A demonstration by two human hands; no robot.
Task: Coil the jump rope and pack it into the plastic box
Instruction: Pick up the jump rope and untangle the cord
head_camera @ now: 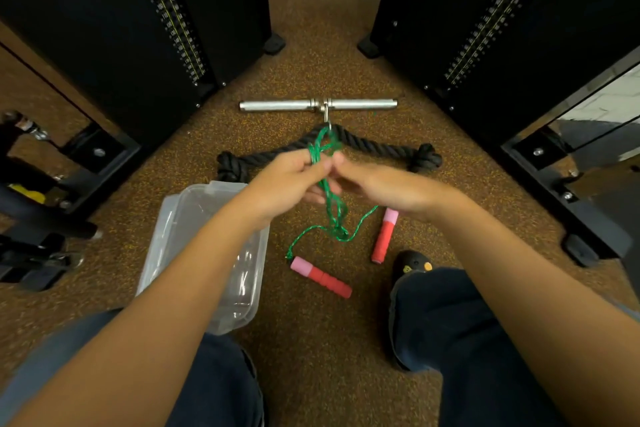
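The jump rope's green cord (331, 204) is bunched in loops between both hands above the floor. My left hand (287, 180) grips the loops near their top. My right hand (377, 184) pinches the same bundle from the right. Two strands trail down to the red and pink handles: one handle (320, 277) lies on the floor below the hands, the other (384, 236) lies to the right. The clear plastic box (180, 218), open and empty, sits on the floor at left, partly under my left forearm.
A thick black knotted rope (381, 146) clipped to a steel bar (277, 105) lies on the speckled brown floor beyond the hands. Black weight-stack towers (104, 28) (519, 28) stand left and right. My knees and one shoe (412, 265) are below.
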